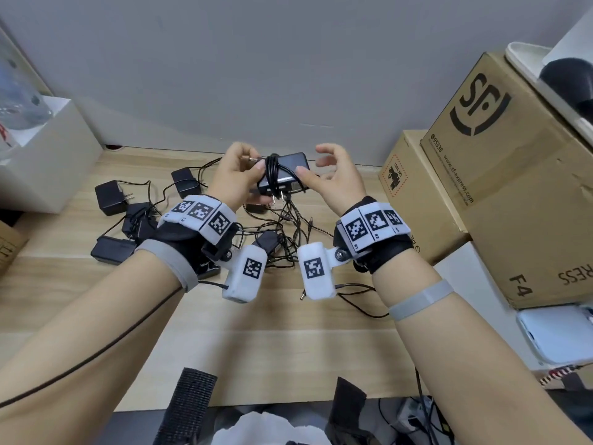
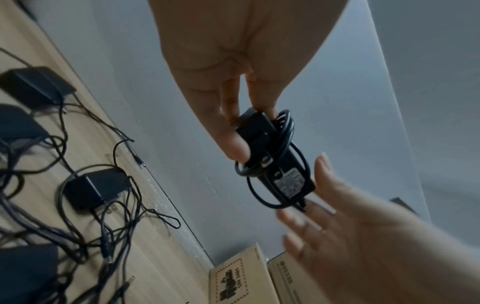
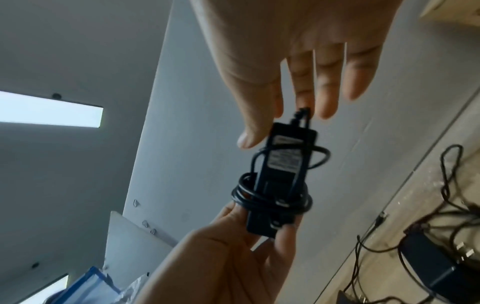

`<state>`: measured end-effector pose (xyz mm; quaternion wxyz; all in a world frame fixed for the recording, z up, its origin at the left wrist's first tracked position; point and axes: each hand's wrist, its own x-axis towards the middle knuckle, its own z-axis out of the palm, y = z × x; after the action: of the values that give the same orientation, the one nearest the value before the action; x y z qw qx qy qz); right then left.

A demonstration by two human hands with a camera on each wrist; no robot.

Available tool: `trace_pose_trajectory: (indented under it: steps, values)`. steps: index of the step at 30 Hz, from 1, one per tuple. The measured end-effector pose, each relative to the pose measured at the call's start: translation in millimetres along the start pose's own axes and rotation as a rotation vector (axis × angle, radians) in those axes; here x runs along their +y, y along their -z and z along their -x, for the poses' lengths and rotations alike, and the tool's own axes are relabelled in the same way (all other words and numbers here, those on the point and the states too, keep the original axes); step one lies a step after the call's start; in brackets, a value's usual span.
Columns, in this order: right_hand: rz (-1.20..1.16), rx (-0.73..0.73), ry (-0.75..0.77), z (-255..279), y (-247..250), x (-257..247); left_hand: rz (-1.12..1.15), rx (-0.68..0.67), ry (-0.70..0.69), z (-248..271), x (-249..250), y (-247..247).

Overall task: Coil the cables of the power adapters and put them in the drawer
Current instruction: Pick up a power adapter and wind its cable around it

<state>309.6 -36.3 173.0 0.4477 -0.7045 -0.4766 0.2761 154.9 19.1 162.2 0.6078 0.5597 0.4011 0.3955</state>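
Head view: the left hand point(image 1: 237, 175) pinches the adapter point(image 1: 290, 171) above the bench point(image 1: 256, 348), pinning its coiled cable point(image 1: 272, 175); right hand point(image 1: 333, 178) fingers spread, thumb steadying.

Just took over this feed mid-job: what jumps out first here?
A black power adapter, its cable wrapped around its body, is held up over the wooden table: the left hand grips one end, the right hand touches the other with open fingers. Beneath lie several more adapters in tangled cables.
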Motion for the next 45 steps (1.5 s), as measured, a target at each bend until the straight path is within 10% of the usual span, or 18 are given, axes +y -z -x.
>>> trace_pose_trajectory:
  steps: [4,13,36,45]
  values:
    - [-0.265,-0.173,-0.053,6,-3,0,0.133,0.034,0.031,-4,2,0]
    - [-0.114,-0.046,0.003,5,-16,4,0.277,0.095,0.015,-8,2,-9]
    - [0.261,0.087,0.111,8,-17,-3,-0.122,0.182,-0.152,-7,2,-27]
    - [-0.018,0.01,0.17,4,-11,0,-0.09,0.037,-0.1,-7,4,-24]
